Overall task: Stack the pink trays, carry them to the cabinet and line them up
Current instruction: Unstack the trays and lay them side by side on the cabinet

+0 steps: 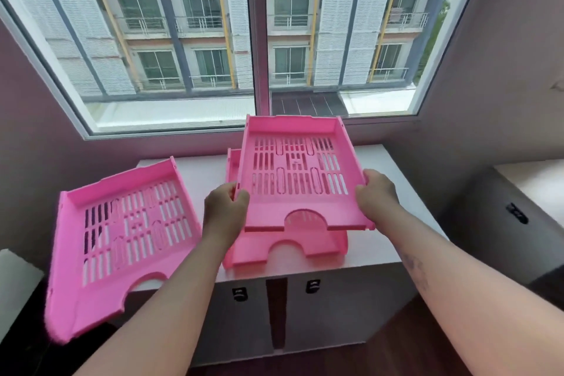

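I hold a pink slotted tray (300,128) in the air, level, over a second pink tray (259,253) that lies on the white cabinet top (387,241). My left hand (224,210) grips the raised tray's left wall near its front corner. My right hand (378,192) grips its right wall. The lower tray is mostly hidden beneath the raised one; only its front lip with the arched cut-out and a strip of its left wall show. A third pink tray (76,299) lies at the left, hanging well over the cabinet's front left corner.
The cabinet stands under a wide window (256,40), with two lock handles (239,294) on its front doors. A darker cabinet (503,223) stands at the right, a white surface (15,275) at the far left. Dark wooden floor lies below.
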The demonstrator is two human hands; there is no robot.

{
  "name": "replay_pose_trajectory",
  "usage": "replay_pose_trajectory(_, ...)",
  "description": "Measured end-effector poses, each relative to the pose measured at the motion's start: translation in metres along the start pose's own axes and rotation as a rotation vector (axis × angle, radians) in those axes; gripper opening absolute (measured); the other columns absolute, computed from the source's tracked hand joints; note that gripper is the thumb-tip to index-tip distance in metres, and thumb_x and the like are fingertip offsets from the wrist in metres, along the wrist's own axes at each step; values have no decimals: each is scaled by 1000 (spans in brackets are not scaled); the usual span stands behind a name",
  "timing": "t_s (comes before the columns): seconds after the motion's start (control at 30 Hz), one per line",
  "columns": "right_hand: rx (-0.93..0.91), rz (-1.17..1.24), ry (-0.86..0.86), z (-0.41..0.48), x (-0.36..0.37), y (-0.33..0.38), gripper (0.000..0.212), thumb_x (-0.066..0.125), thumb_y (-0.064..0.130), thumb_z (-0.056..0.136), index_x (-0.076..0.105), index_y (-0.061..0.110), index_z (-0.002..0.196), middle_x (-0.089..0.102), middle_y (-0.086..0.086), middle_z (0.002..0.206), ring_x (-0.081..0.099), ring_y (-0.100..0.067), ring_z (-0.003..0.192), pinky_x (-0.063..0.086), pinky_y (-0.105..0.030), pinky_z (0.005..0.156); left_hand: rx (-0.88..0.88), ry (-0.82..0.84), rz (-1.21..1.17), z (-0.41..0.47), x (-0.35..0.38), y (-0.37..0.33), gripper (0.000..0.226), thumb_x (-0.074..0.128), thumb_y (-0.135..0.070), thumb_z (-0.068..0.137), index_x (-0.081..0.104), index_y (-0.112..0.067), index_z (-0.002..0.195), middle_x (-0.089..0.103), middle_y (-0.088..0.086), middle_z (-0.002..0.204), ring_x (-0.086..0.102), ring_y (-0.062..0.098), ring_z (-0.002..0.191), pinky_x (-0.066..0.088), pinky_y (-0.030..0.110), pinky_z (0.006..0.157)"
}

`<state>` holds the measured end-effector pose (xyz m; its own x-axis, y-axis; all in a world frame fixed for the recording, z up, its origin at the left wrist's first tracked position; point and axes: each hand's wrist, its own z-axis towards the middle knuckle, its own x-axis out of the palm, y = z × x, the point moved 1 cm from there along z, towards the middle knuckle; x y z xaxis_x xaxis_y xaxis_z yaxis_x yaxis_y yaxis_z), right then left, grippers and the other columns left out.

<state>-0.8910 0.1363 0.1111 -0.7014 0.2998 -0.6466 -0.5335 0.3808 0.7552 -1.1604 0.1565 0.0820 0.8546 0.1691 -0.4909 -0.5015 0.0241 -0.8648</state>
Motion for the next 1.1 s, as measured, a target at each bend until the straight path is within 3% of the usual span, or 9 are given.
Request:
replay_pose_trajectory(0.17,75,57,-135,5,-73,-39,35,34,-6,91,61,12,104,55,1,76,52,-16,59,37,-16,25,112,122,-47,-1,71,-45,29,50,-12,89,51,7,67,44,13,58,37,17,53,33,38,49)
replay_pose_trajectory(0.33,138,60,-284,10,-131,-87,37,38,-2,91,64,8,114,68,-11,97,64,-29,78,55,-34,57,221,265,-83,-13,142,-85,26,47,-10,92,50,-3,68,48,14,61,43,19,56,41,40,51)
replay_pose_trajectory(0.43,158,69,-315,10,-145,-105,38,35,-3,93,63,8,117,66,-11,99,57,-20,70,41,-22,52,202,306,-69,-19,169,-90,25,47,-10,93,50,-4,69,48,10,63,42,19,57,44,45,51)
replay_pose_trajectory(0.53,191,51,-285,14,-143,-123,42,34,-2,93,61,13,121,65,-9,99,61,-24,75,47,-25,55,137,359,24,-18,188,-82,18,51,-11,94,59,2,85,63,22,78,51,22,62,55,54,62)
replay_pose_trajectory(0.7,242,79,-230,23,-124,-149,45,33,-4,93,60,15,125,64,-7,101,60,-24,79,47,-24,54,162,388,288,-15,205,-74,16,54,-13,94,61,0,102,65,9,85,66,25,68,61,44,66)
replay_pose_trajectory(0.77,267,82,-221,26,-119,-158,46,33,-4,91,61,13,122,66,-9,102,63,-27,83,45,-23,51,222,364,436,-14,208,-76,15,55,-19,93,60,-6,90,68,16,105,66,25,69,60,38,64)
replay_pose_trajectory(0.87,291,104,-211,28,-117,-170,45,32,-3,91,61,16,120,67,-7,100,63,-26,80,43,-21,48,290,399,571,-12,215,-80,20,55,-27,92,61,-9,88,58,24,135,65,36,108,57,43,86)
replay_pose_trajectory(0.93,288,118,-223,31,-116,-176,45,32,-2,92,61,16,123,66,-6,101,64,-27,82,46,-22,53,281,452,640,-15,216,-77,30,53,-30,95,64,-4,104,49,23,146,43,36,138,40,46,111)
replay_pose_trajectory(1.1,308,154,-231,32,-108,-184,53,33,-4,94,49,15,141,61,-7,116,60,-29,97,50,-30,66,339,507,673,-18,216,-57,46,42,-38,99,60,-6,126,30,14,160,12,28,152,13,45,121)
